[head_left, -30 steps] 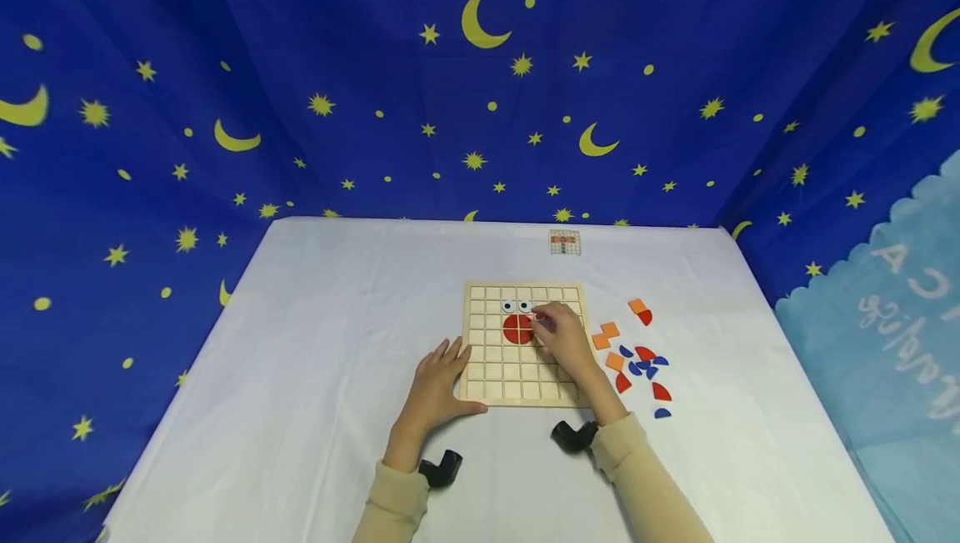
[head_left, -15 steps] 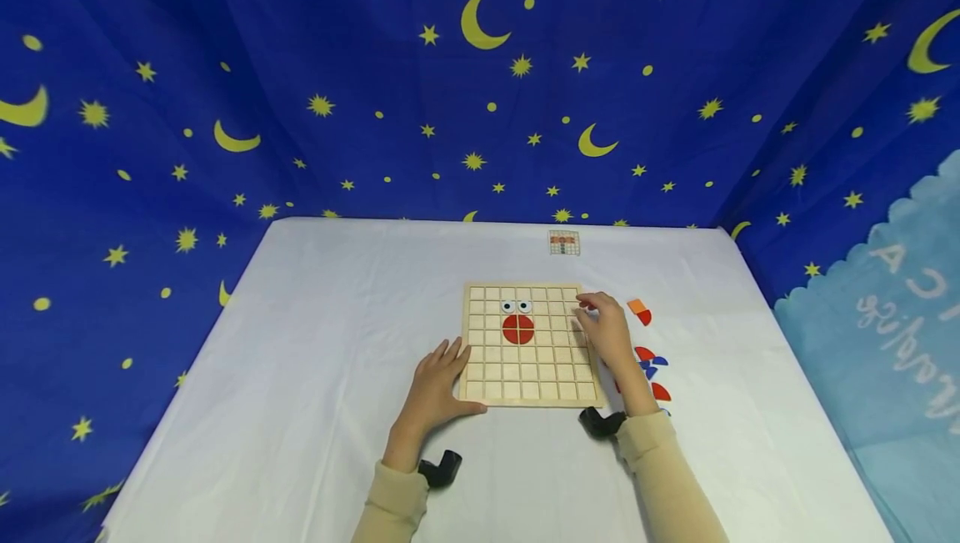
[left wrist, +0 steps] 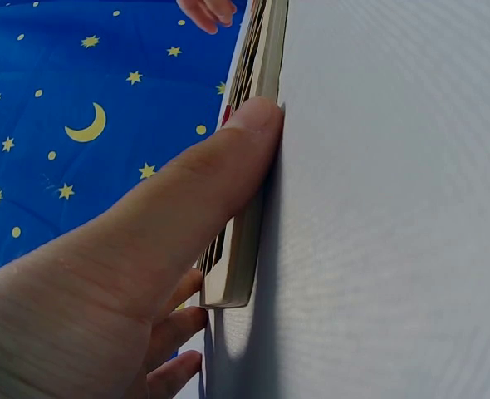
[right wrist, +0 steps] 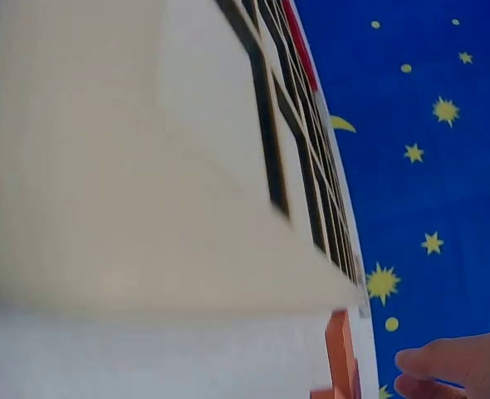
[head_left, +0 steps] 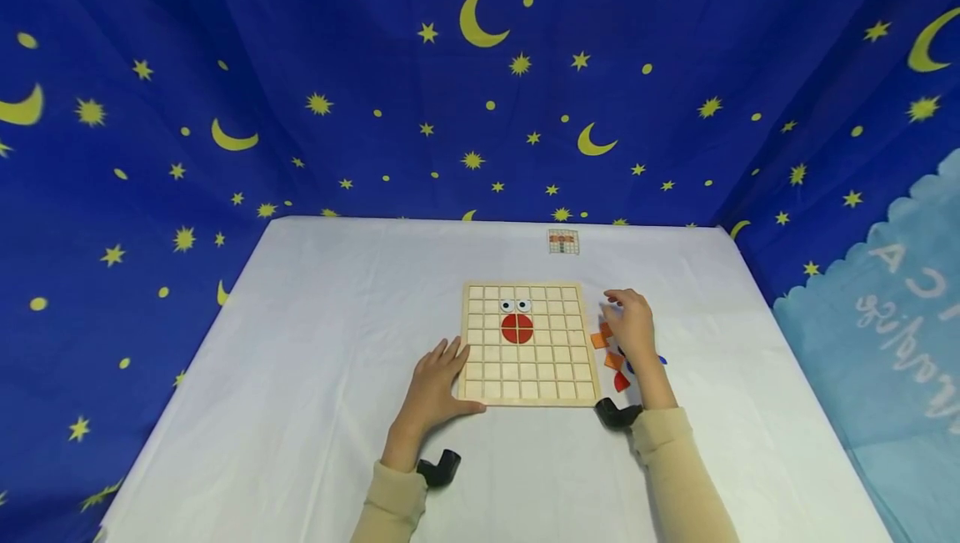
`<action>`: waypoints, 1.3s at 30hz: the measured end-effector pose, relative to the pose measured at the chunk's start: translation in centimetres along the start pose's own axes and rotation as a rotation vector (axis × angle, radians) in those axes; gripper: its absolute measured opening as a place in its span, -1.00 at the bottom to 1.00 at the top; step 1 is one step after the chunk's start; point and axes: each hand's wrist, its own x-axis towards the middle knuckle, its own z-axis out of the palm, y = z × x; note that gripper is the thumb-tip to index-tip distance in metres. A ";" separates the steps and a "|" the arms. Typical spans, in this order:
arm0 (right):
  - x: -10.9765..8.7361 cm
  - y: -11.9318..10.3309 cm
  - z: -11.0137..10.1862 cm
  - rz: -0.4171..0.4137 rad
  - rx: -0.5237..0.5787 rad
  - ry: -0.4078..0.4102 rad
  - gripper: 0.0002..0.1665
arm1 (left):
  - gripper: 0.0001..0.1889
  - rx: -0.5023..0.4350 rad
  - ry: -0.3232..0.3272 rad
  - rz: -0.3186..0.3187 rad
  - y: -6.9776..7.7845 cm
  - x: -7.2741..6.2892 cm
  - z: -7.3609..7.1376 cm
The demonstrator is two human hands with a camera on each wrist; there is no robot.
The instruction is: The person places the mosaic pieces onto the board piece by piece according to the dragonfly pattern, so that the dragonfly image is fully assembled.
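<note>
A square wooden grid board (head_left: pixel 530 376) lies on the table with two googly-eye discs (head_left: pixel 515 306) and a red circle (head_left: pixel 517 329) of quarter pieces in its cells. My left hand (head_left: pixel 435 380) rests at its near left corner, fingers spread along the left side. In the left wrist view my thumb (left wrist: pixel 220 158) lies against the board's front edge. My right hand (head_left: pixel 632 328) is right of the board, above the loose pieces, fingers loosely bent and nothing seen between them. Orange squares (head_left: pixel 600 340) and a red quarter piece (head_left: pixel 621 381) show beside it; the hand and forearm hide other pieces.
A small picture card (head_left: pixel 563 242) lies near the table's far edge. Black curved fittings (head_left: pixel 440 470) sit by both wrists. A white cloth (head_left: pixel 337 343) covers the table, and a blue star-patterned curtain (head_left: pixel 420 93) hangs behind.
My right hand has moved from the red circle rightward, off the board, to the loose pieces. The forearm now covers several pieces seen before. My left hand stays at the board's corner.
</note>
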 end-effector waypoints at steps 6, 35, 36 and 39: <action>0.4 1.5 -0.3 0.031 -0.060 -0.001 -0.65 | 0.07 0.000 0.002 0.004 -0.1 0.0 0.0; 0.8 3.9 -1.1 0.218 -0.084 -0.006 -0.56 | 0.06 -0.004 0.003 -0.002 0.0 -0.1 0.0; 0.8 3.9 -1.1 0.225 -0.090 -0.009 -0.56 | 0.06 -0.001 0.004 0.000 0.0 -0.1 0.0; 0.8 3.7 -1.2 0.243 -0.111 -0.014 -0.55 | 0.06 -0.003 0.003 -0.001 -0.1 -0.1 0.1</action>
